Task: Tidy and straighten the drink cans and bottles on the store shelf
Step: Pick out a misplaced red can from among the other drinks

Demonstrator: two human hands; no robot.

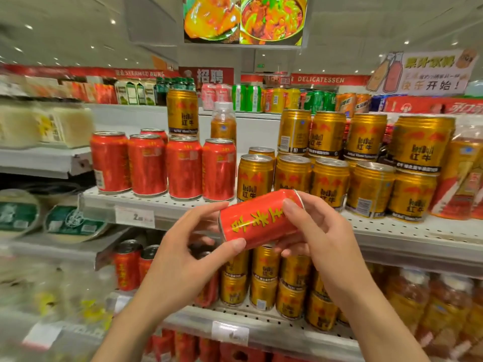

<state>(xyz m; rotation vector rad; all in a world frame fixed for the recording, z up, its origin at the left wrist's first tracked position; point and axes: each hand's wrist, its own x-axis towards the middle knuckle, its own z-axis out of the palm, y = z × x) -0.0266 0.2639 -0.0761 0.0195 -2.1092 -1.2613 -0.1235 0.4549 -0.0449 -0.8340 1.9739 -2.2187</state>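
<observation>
A red can with yellow characters (258, 218) lies on its side in the air in front of the middle shelf (392, 231). My left hand (183, 254) grips its lower left end, thumb along the front. My right hand (311, 233) grips its upper right end, fingers curled over the rim. On the shelf behind, a row of upright red cans (162, 165) stands at the left. Gold Red Bull cans (332, 178) stand stacked in two layers at the right. One gold can (182, 112) and a small bottle (223, 122) stand behind the red row.
The shelf below holds more red cans (128, 265), gold cans (264, 280) and amber bottles (431, 301). Shrink-wrapped bottles (462, 176) stand at the far right. Packaged foods (47, 126) fill the left unit. Price tags (134, 217) line the shelf edges. Mixed cans (287, 100) sit on the far top shelf.
</observation>
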